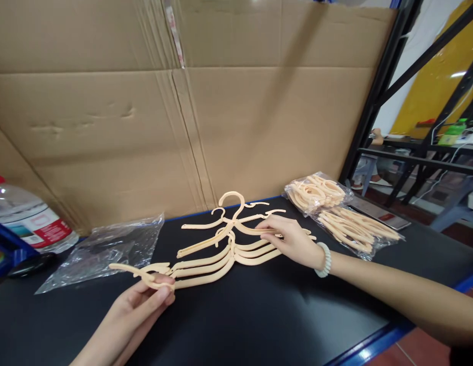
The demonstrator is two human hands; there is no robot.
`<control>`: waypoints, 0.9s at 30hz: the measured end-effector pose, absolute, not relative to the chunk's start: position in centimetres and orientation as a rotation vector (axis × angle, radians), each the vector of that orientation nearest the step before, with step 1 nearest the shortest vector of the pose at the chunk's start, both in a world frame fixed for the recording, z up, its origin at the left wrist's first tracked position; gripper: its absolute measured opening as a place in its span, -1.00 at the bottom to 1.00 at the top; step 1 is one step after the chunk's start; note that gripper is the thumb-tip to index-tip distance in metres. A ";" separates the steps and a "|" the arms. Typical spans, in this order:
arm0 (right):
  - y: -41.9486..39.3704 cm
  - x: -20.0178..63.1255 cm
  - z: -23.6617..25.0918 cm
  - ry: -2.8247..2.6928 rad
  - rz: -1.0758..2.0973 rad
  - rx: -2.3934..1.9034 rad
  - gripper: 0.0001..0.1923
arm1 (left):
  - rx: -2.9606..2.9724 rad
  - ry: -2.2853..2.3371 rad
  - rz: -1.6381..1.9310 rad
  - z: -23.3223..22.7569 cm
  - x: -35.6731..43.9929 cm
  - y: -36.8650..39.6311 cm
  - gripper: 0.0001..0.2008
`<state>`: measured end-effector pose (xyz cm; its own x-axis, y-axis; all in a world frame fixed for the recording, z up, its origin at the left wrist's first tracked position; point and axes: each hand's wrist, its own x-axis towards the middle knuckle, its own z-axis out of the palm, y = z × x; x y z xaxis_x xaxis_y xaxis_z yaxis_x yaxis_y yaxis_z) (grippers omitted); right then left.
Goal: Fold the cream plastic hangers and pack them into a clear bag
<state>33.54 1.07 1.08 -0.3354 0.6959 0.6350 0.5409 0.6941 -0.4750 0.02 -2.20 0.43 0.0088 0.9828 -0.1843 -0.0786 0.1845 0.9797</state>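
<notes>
Left hand (143, 300) pinches one arm tip of our stack of peach hangers (221, 249) on the black table (259, 315); right hand (288, 239) rests loosely, fingers spread, on the opposite arms. From the head camera (our only view) the hooks look interlocked, so lifting one end alone could drag or scatter the stack toward the bagged hangers (335, 213).

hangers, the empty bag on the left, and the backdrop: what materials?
Hangers: look like moulded plastic, peach, matt, thin uniform arms and hooks. Left hand pinches one end, right hand rests on them.
Bag: thin clear plastic film, crinkled, glossy glints.
Backdrop: brown corrugated cardboard by the look, with creases and flap seams.
</notes>
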 end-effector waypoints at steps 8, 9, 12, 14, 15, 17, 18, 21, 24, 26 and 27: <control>-0.3 32.9 0.6 -2.004 0.308 -0.974 -0.90 | 1.082 0.977 1.152 0.9 -0.7 -1.1 -0.76; -0.5 32.9 0.6 -2.002 0.315 -0.978 -0.90 | 1.068 0.949 1.147 0.9 -0.7 -1.0 -0.77; -0.9 32.7 0.8 -1.995 0.311 -0.978 -0.90 | 1.024 0.873 1.159 1.2 -0.7 -1.0 -0.76; -1.2 32.6 1.1 -1.986 0.277 -0.966 -0.89 | 1.014 0.838 1.172 1.5 -0.7 -1.2 -0.77; -1.4 32.6 1.3 -1.986 0.261 -0.958 -0.89 | 1.011 0.815 1.180 1.7 -0.7 -1.3 -0.79; -1.9 32.4 1.6 -1.996 0.236 -0.951 -0.89 | 1.003 0.771 1.197 2.1 -0.8 -1.8 -0.81; -2.1 32.3 1.7 -1.999 0.226 -0.955 -0.89 | 0.993 0.751 1.200 2.3 -0.9 -2.1 -0.81; -3.0 31.6 1.8 -1.976 0.207 -0.993 -0.89 | 0.940 0.676 1.157 2.3 -1.5 -3.0 -0.80; -3.7 30.4 1.7 -1.977 0.227 -1.050 -0.89 | 0.893 0.614 1.058 1.9 -2.4 -3.5 -0.84; -3.9 29.6 1.5 -1.994 0.240 -1.095 -0.88 | 0.871 0.587 1.002 1.6 -2.9 -3.6 -0.87; -3.9 29.3 1.3 -1.999 0.239 -1.116 -0.88 | 0.867 0.575 0.977 1.5 -3.1 -3.5 -0.89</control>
<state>29.27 -3.91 1.28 -0.2760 0.7793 0.5625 0.6249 0.5902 -0.5110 -3.09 -3.55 1.54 0.4595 0.8872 -0.0424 -0.4681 0.2825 0.8373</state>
